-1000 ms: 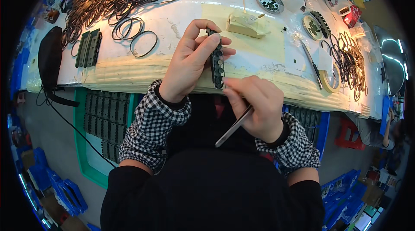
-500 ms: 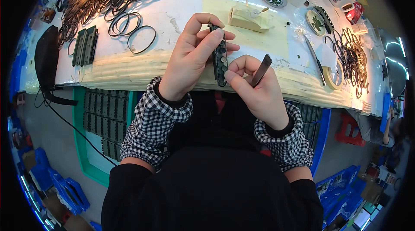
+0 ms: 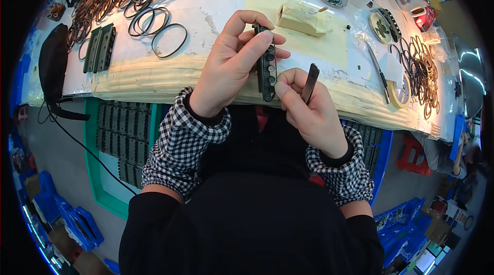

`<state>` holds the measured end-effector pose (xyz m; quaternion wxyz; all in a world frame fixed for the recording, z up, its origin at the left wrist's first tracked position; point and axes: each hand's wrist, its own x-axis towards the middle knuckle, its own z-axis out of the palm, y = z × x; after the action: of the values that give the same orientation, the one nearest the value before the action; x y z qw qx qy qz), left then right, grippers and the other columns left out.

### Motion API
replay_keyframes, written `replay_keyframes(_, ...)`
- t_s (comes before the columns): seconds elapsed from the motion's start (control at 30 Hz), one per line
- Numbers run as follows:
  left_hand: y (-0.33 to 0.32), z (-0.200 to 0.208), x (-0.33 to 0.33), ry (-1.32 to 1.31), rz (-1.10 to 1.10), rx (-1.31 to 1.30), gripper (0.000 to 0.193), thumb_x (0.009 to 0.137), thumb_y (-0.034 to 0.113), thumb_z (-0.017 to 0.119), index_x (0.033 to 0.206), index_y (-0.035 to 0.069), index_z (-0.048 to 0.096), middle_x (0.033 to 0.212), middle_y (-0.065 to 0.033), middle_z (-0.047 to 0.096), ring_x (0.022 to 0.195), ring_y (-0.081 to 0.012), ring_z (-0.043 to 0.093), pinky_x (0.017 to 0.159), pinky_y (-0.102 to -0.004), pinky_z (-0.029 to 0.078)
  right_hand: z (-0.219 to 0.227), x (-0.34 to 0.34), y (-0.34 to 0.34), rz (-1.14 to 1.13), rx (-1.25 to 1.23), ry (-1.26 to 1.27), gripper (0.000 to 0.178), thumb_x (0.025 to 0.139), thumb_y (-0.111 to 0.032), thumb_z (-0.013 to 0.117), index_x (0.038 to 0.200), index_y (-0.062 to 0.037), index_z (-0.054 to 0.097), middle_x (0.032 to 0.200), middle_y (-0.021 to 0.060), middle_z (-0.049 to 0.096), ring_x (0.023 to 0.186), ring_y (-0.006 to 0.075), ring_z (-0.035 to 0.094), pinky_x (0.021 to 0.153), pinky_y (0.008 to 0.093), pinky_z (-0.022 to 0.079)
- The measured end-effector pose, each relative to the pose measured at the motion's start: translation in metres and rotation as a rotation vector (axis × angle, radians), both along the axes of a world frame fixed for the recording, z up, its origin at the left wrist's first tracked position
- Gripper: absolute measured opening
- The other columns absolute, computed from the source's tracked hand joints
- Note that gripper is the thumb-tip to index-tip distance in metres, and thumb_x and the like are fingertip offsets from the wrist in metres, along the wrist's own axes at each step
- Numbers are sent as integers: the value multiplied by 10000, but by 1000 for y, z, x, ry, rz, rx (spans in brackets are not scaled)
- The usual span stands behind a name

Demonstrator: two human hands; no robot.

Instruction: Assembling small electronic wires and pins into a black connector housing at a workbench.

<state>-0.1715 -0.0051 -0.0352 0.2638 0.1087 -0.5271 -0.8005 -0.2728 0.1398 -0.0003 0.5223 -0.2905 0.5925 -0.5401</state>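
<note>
Left hand (image 3: pixel 229 66): a narrow dark strip with round holes (image 3: pixel 267 66) is held upright.
Right hand (image 3: pixel 309 113): a slim dark tool (image 3: pixel 310 83) is gripped beside the strip.
Workbench (image 3: pixel 206 12): black rubber rings (image 3: pixel 159 28) are scattered.

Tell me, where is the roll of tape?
In the head view, the tape roll lies on the table's right side, beside black rings, right of the right hand.

I note matt dark plastic strip (image 3: pixel 267 69), smooth dark flat tool (image 3: pixel 310 82) with slight sheen, black rubbery rings (image 3: pixel 154 23), tabletop (image 3: pixel 206 12) worn white, taped paper-like beige sheet (image 3: pixel 329 43), checked cloth cuffs (image 3: pixel 190 136).
</note>
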Motion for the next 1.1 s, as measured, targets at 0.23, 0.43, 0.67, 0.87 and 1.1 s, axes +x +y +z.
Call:
replay_keyframes(0.23,0,1,0,-6,0,-24,202,1013,160,429,1206,98,420,1105,-158,629,1004,-224,659,876,-315,533,-15,8,10,3,-41,-14,111,925,-104,604,936,-13,541,692,-57,511,559,-6,413,511,159,325)
replay_keyframes(0.43,1,1,0,-3,3,-14,204,1012,156,433,1207,95,419,1105,-166,627,1007,-228,659,875,-318,537,-23,19,9,-213,-174,70,142,893,-94,658,937,-17,547,682,-60,489,577,-8,402,476,173,293)
replay_keyframes(0.67,1,1,1,-6,12,-31,207,1011,158,440,1207,97,423,1100,-169,622,998,-227,659,866,-319,538,-14,27,-1,-259,-431,1050,269,711,-106,800,869,-34,595,733,52,525,501,164,507,440,259,419)
replay_keyframes(0.87,2,1,0,-2,13,-11,197,1005,149,438,1195,96,431,1100,-177,622,1002,-245,656,883,-347,526,-12,34,-8,-280,-366,1295,196,736,-49,731,848,-39,570,771,69,541,540,222,577,449,322,464)
replay_keyframes(1.1,2,4,1,-3,5,83,195,993,137,428,1183,94,437,1109,-198,623,1011,-267,656,890,-377,526,-9,30,-10,-231,-368,973,174,744,17,686,831,-39,546,727,60,517,533,191,538,460,304,442)
